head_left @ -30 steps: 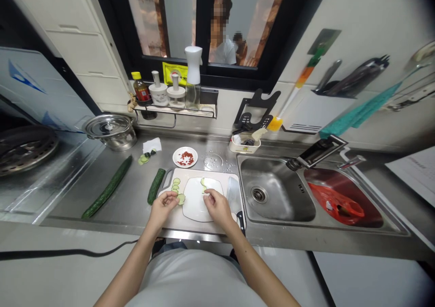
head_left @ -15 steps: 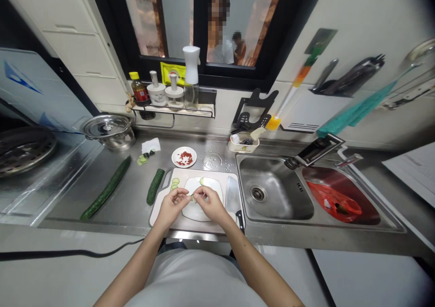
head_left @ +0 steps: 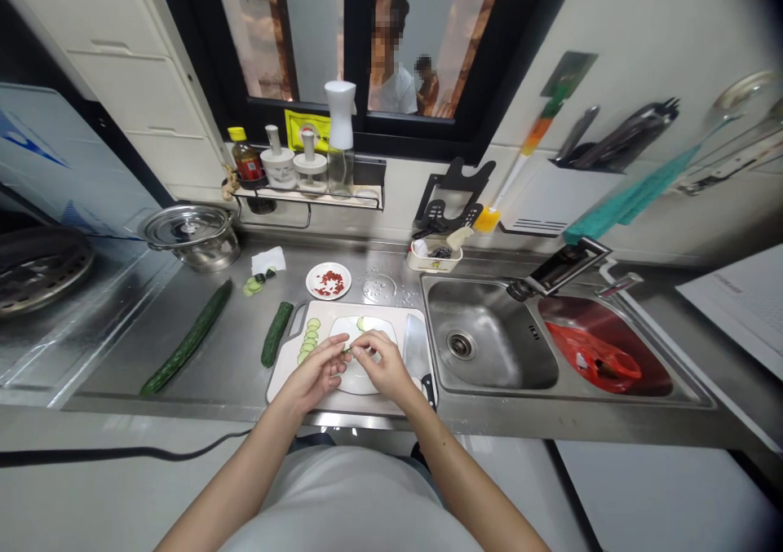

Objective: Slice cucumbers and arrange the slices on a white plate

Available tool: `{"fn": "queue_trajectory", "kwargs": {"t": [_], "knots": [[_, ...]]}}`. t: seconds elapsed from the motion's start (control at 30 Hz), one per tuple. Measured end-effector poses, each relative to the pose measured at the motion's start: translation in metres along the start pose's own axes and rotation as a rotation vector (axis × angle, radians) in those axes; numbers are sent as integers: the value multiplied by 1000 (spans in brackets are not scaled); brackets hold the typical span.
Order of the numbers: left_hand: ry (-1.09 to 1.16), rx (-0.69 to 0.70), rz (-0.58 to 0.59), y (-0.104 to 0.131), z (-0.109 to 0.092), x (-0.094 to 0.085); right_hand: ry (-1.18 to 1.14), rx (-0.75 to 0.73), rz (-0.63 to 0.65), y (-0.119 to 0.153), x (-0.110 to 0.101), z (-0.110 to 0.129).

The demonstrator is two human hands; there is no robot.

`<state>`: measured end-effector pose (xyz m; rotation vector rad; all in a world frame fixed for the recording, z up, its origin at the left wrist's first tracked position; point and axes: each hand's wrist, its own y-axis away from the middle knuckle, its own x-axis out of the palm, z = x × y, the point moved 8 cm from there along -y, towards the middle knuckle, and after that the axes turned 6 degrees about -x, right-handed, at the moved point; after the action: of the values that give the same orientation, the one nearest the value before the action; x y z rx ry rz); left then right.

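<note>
My left hand [head_left: 319, 370] and my right hand [head_left: 380, 366] meet over a white square plate [head_left: 384, 329] on the cutting board [head_left: 283, 386]. A thin cucumber slice [head_left: 347, 350], seen nearly edge-on, is pinched between the fingertips of both hands; the fingers partly hide it. My left palm is turned up, its fingers loosely curled. One cucumber slice [head_left: 362, 324] lies at the plate's far rim. A row of cucumber slices [head_left: 310, 338] lies on the board left of the plate. Right of the plate rests a kitchen knife [head_left: 417, 348] with a black handle.
Left of the board lie a cut cucumber [head_left: 277, 334] and a long cucumber [head_left: 188, 340]. Behind stand a small plate of red pieces [head_left: 313, 282], cucumber scraps [head_left: 253, 286] and a lidded steel pot [head_left: 205, 246]. A double sink [head_left: 489, 291] with a red bag [head_left: 596, 360] is at right.
My left hand has turned more palm-up and its fingers have opened somewhat. The slice now appears more edge-on between the hands. More of the slice row shows as the left hand sits lower.
</note>
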<state>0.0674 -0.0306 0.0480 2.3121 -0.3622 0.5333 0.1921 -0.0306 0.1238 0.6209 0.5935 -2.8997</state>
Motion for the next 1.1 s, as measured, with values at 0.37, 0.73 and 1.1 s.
{"fn": "queue_trajectory", "kwargs": {"t": [0.37,0.73,1.1], "knots": [[-195,116,-80,20,-30,12,16,-46,49,3,-2,6],[-400,310,-93,18,-49,18,-9,54,30,0,-1,-7],[-466,423,-157,-8,-42,13,-159,284,-16,6,5,-55]]}}
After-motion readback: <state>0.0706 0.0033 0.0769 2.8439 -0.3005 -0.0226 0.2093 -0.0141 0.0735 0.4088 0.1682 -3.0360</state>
